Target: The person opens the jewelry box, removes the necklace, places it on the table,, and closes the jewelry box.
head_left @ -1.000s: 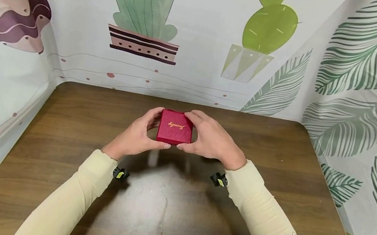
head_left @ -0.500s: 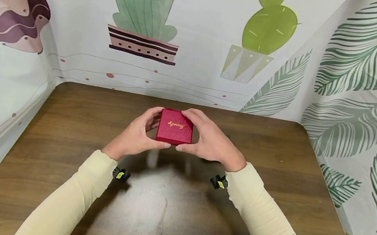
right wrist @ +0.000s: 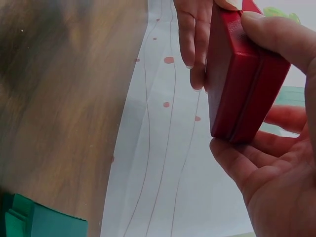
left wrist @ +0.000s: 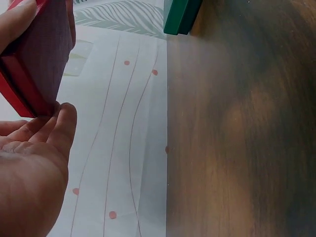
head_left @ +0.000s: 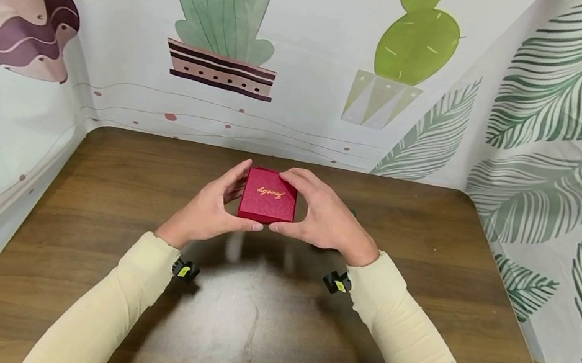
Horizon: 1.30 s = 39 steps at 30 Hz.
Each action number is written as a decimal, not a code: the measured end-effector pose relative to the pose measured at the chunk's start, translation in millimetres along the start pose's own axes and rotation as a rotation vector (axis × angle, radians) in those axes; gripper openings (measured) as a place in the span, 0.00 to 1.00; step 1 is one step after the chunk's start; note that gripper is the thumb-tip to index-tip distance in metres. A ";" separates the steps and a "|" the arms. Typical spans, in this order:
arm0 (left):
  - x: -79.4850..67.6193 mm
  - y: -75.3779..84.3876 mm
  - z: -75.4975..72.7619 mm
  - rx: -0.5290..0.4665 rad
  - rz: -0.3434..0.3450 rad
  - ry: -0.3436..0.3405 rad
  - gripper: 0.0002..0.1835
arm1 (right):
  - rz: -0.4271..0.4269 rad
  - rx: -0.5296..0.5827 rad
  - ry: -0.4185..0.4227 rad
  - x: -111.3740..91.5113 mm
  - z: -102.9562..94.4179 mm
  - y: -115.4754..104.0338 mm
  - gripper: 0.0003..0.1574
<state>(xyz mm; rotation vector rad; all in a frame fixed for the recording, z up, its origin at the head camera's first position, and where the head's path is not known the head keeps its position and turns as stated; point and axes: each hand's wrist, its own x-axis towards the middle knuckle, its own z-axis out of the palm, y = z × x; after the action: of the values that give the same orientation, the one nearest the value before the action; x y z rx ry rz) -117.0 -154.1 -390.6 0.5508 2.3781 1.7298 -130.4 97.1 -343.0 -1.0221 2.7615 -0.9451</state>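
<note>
A small red jewelry box [head_left: 269, 196] with gold "Jewelry" lettering upside down on its lid is held above the table between both hands. Its lid is closed, and a seam runs round its side in the right wrist view. My left hand [head_left: 211, 204] holds the left side, thumb along the near edge, index finger raised at the far corner. On the other side my right hand [head_left: 328, 215] grips the box, fingers over the far edge and thumb at the near one. Fingertips of the left hand [left wrist: 34, 163] meet the box's lower edge in the left wrist view.
A green box [right wrist: 47, 219] sits on the brown wooden table [head_left: 245, 338]; in the head view the right hand hides most of it. White cloth [head_left: 317, 41] printed with cacti and leaves stands behind and beside the table.
The red box has shifted slightly left. My left index finger has straightened and lifted at the far corner. The right hand has hardly moved.
</note>
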 end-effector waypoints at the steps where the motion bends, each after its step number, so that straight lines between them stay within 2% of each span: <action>1: 0.0 -0.3 0.0 0.000 0.005 0.002 0.62 | 0.001 0.001 0.002 -0.2 0.0 -0.4 0.52; 10: -2.0 -1.5 -0.3 -0.019 0.041 0.033 0.60 | 0.001 0.021 0.013 -0.5 0.9 -2.5 0.52; 39: -4.0 -2.9 -2.5 -0.042 0.014 0.033 0.59 | -0.005 0.062 0.041 1.2 2.9 -4.0 0.50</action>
<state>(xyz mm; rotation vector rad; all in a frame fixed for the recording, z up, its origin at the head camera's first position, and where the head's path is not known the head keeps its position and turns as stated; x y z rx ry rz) -114.7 -158.6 -392.9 0.5387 2.3596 1.8038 -128.4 92.4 -342.9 -1.0125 2.7445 -1.0567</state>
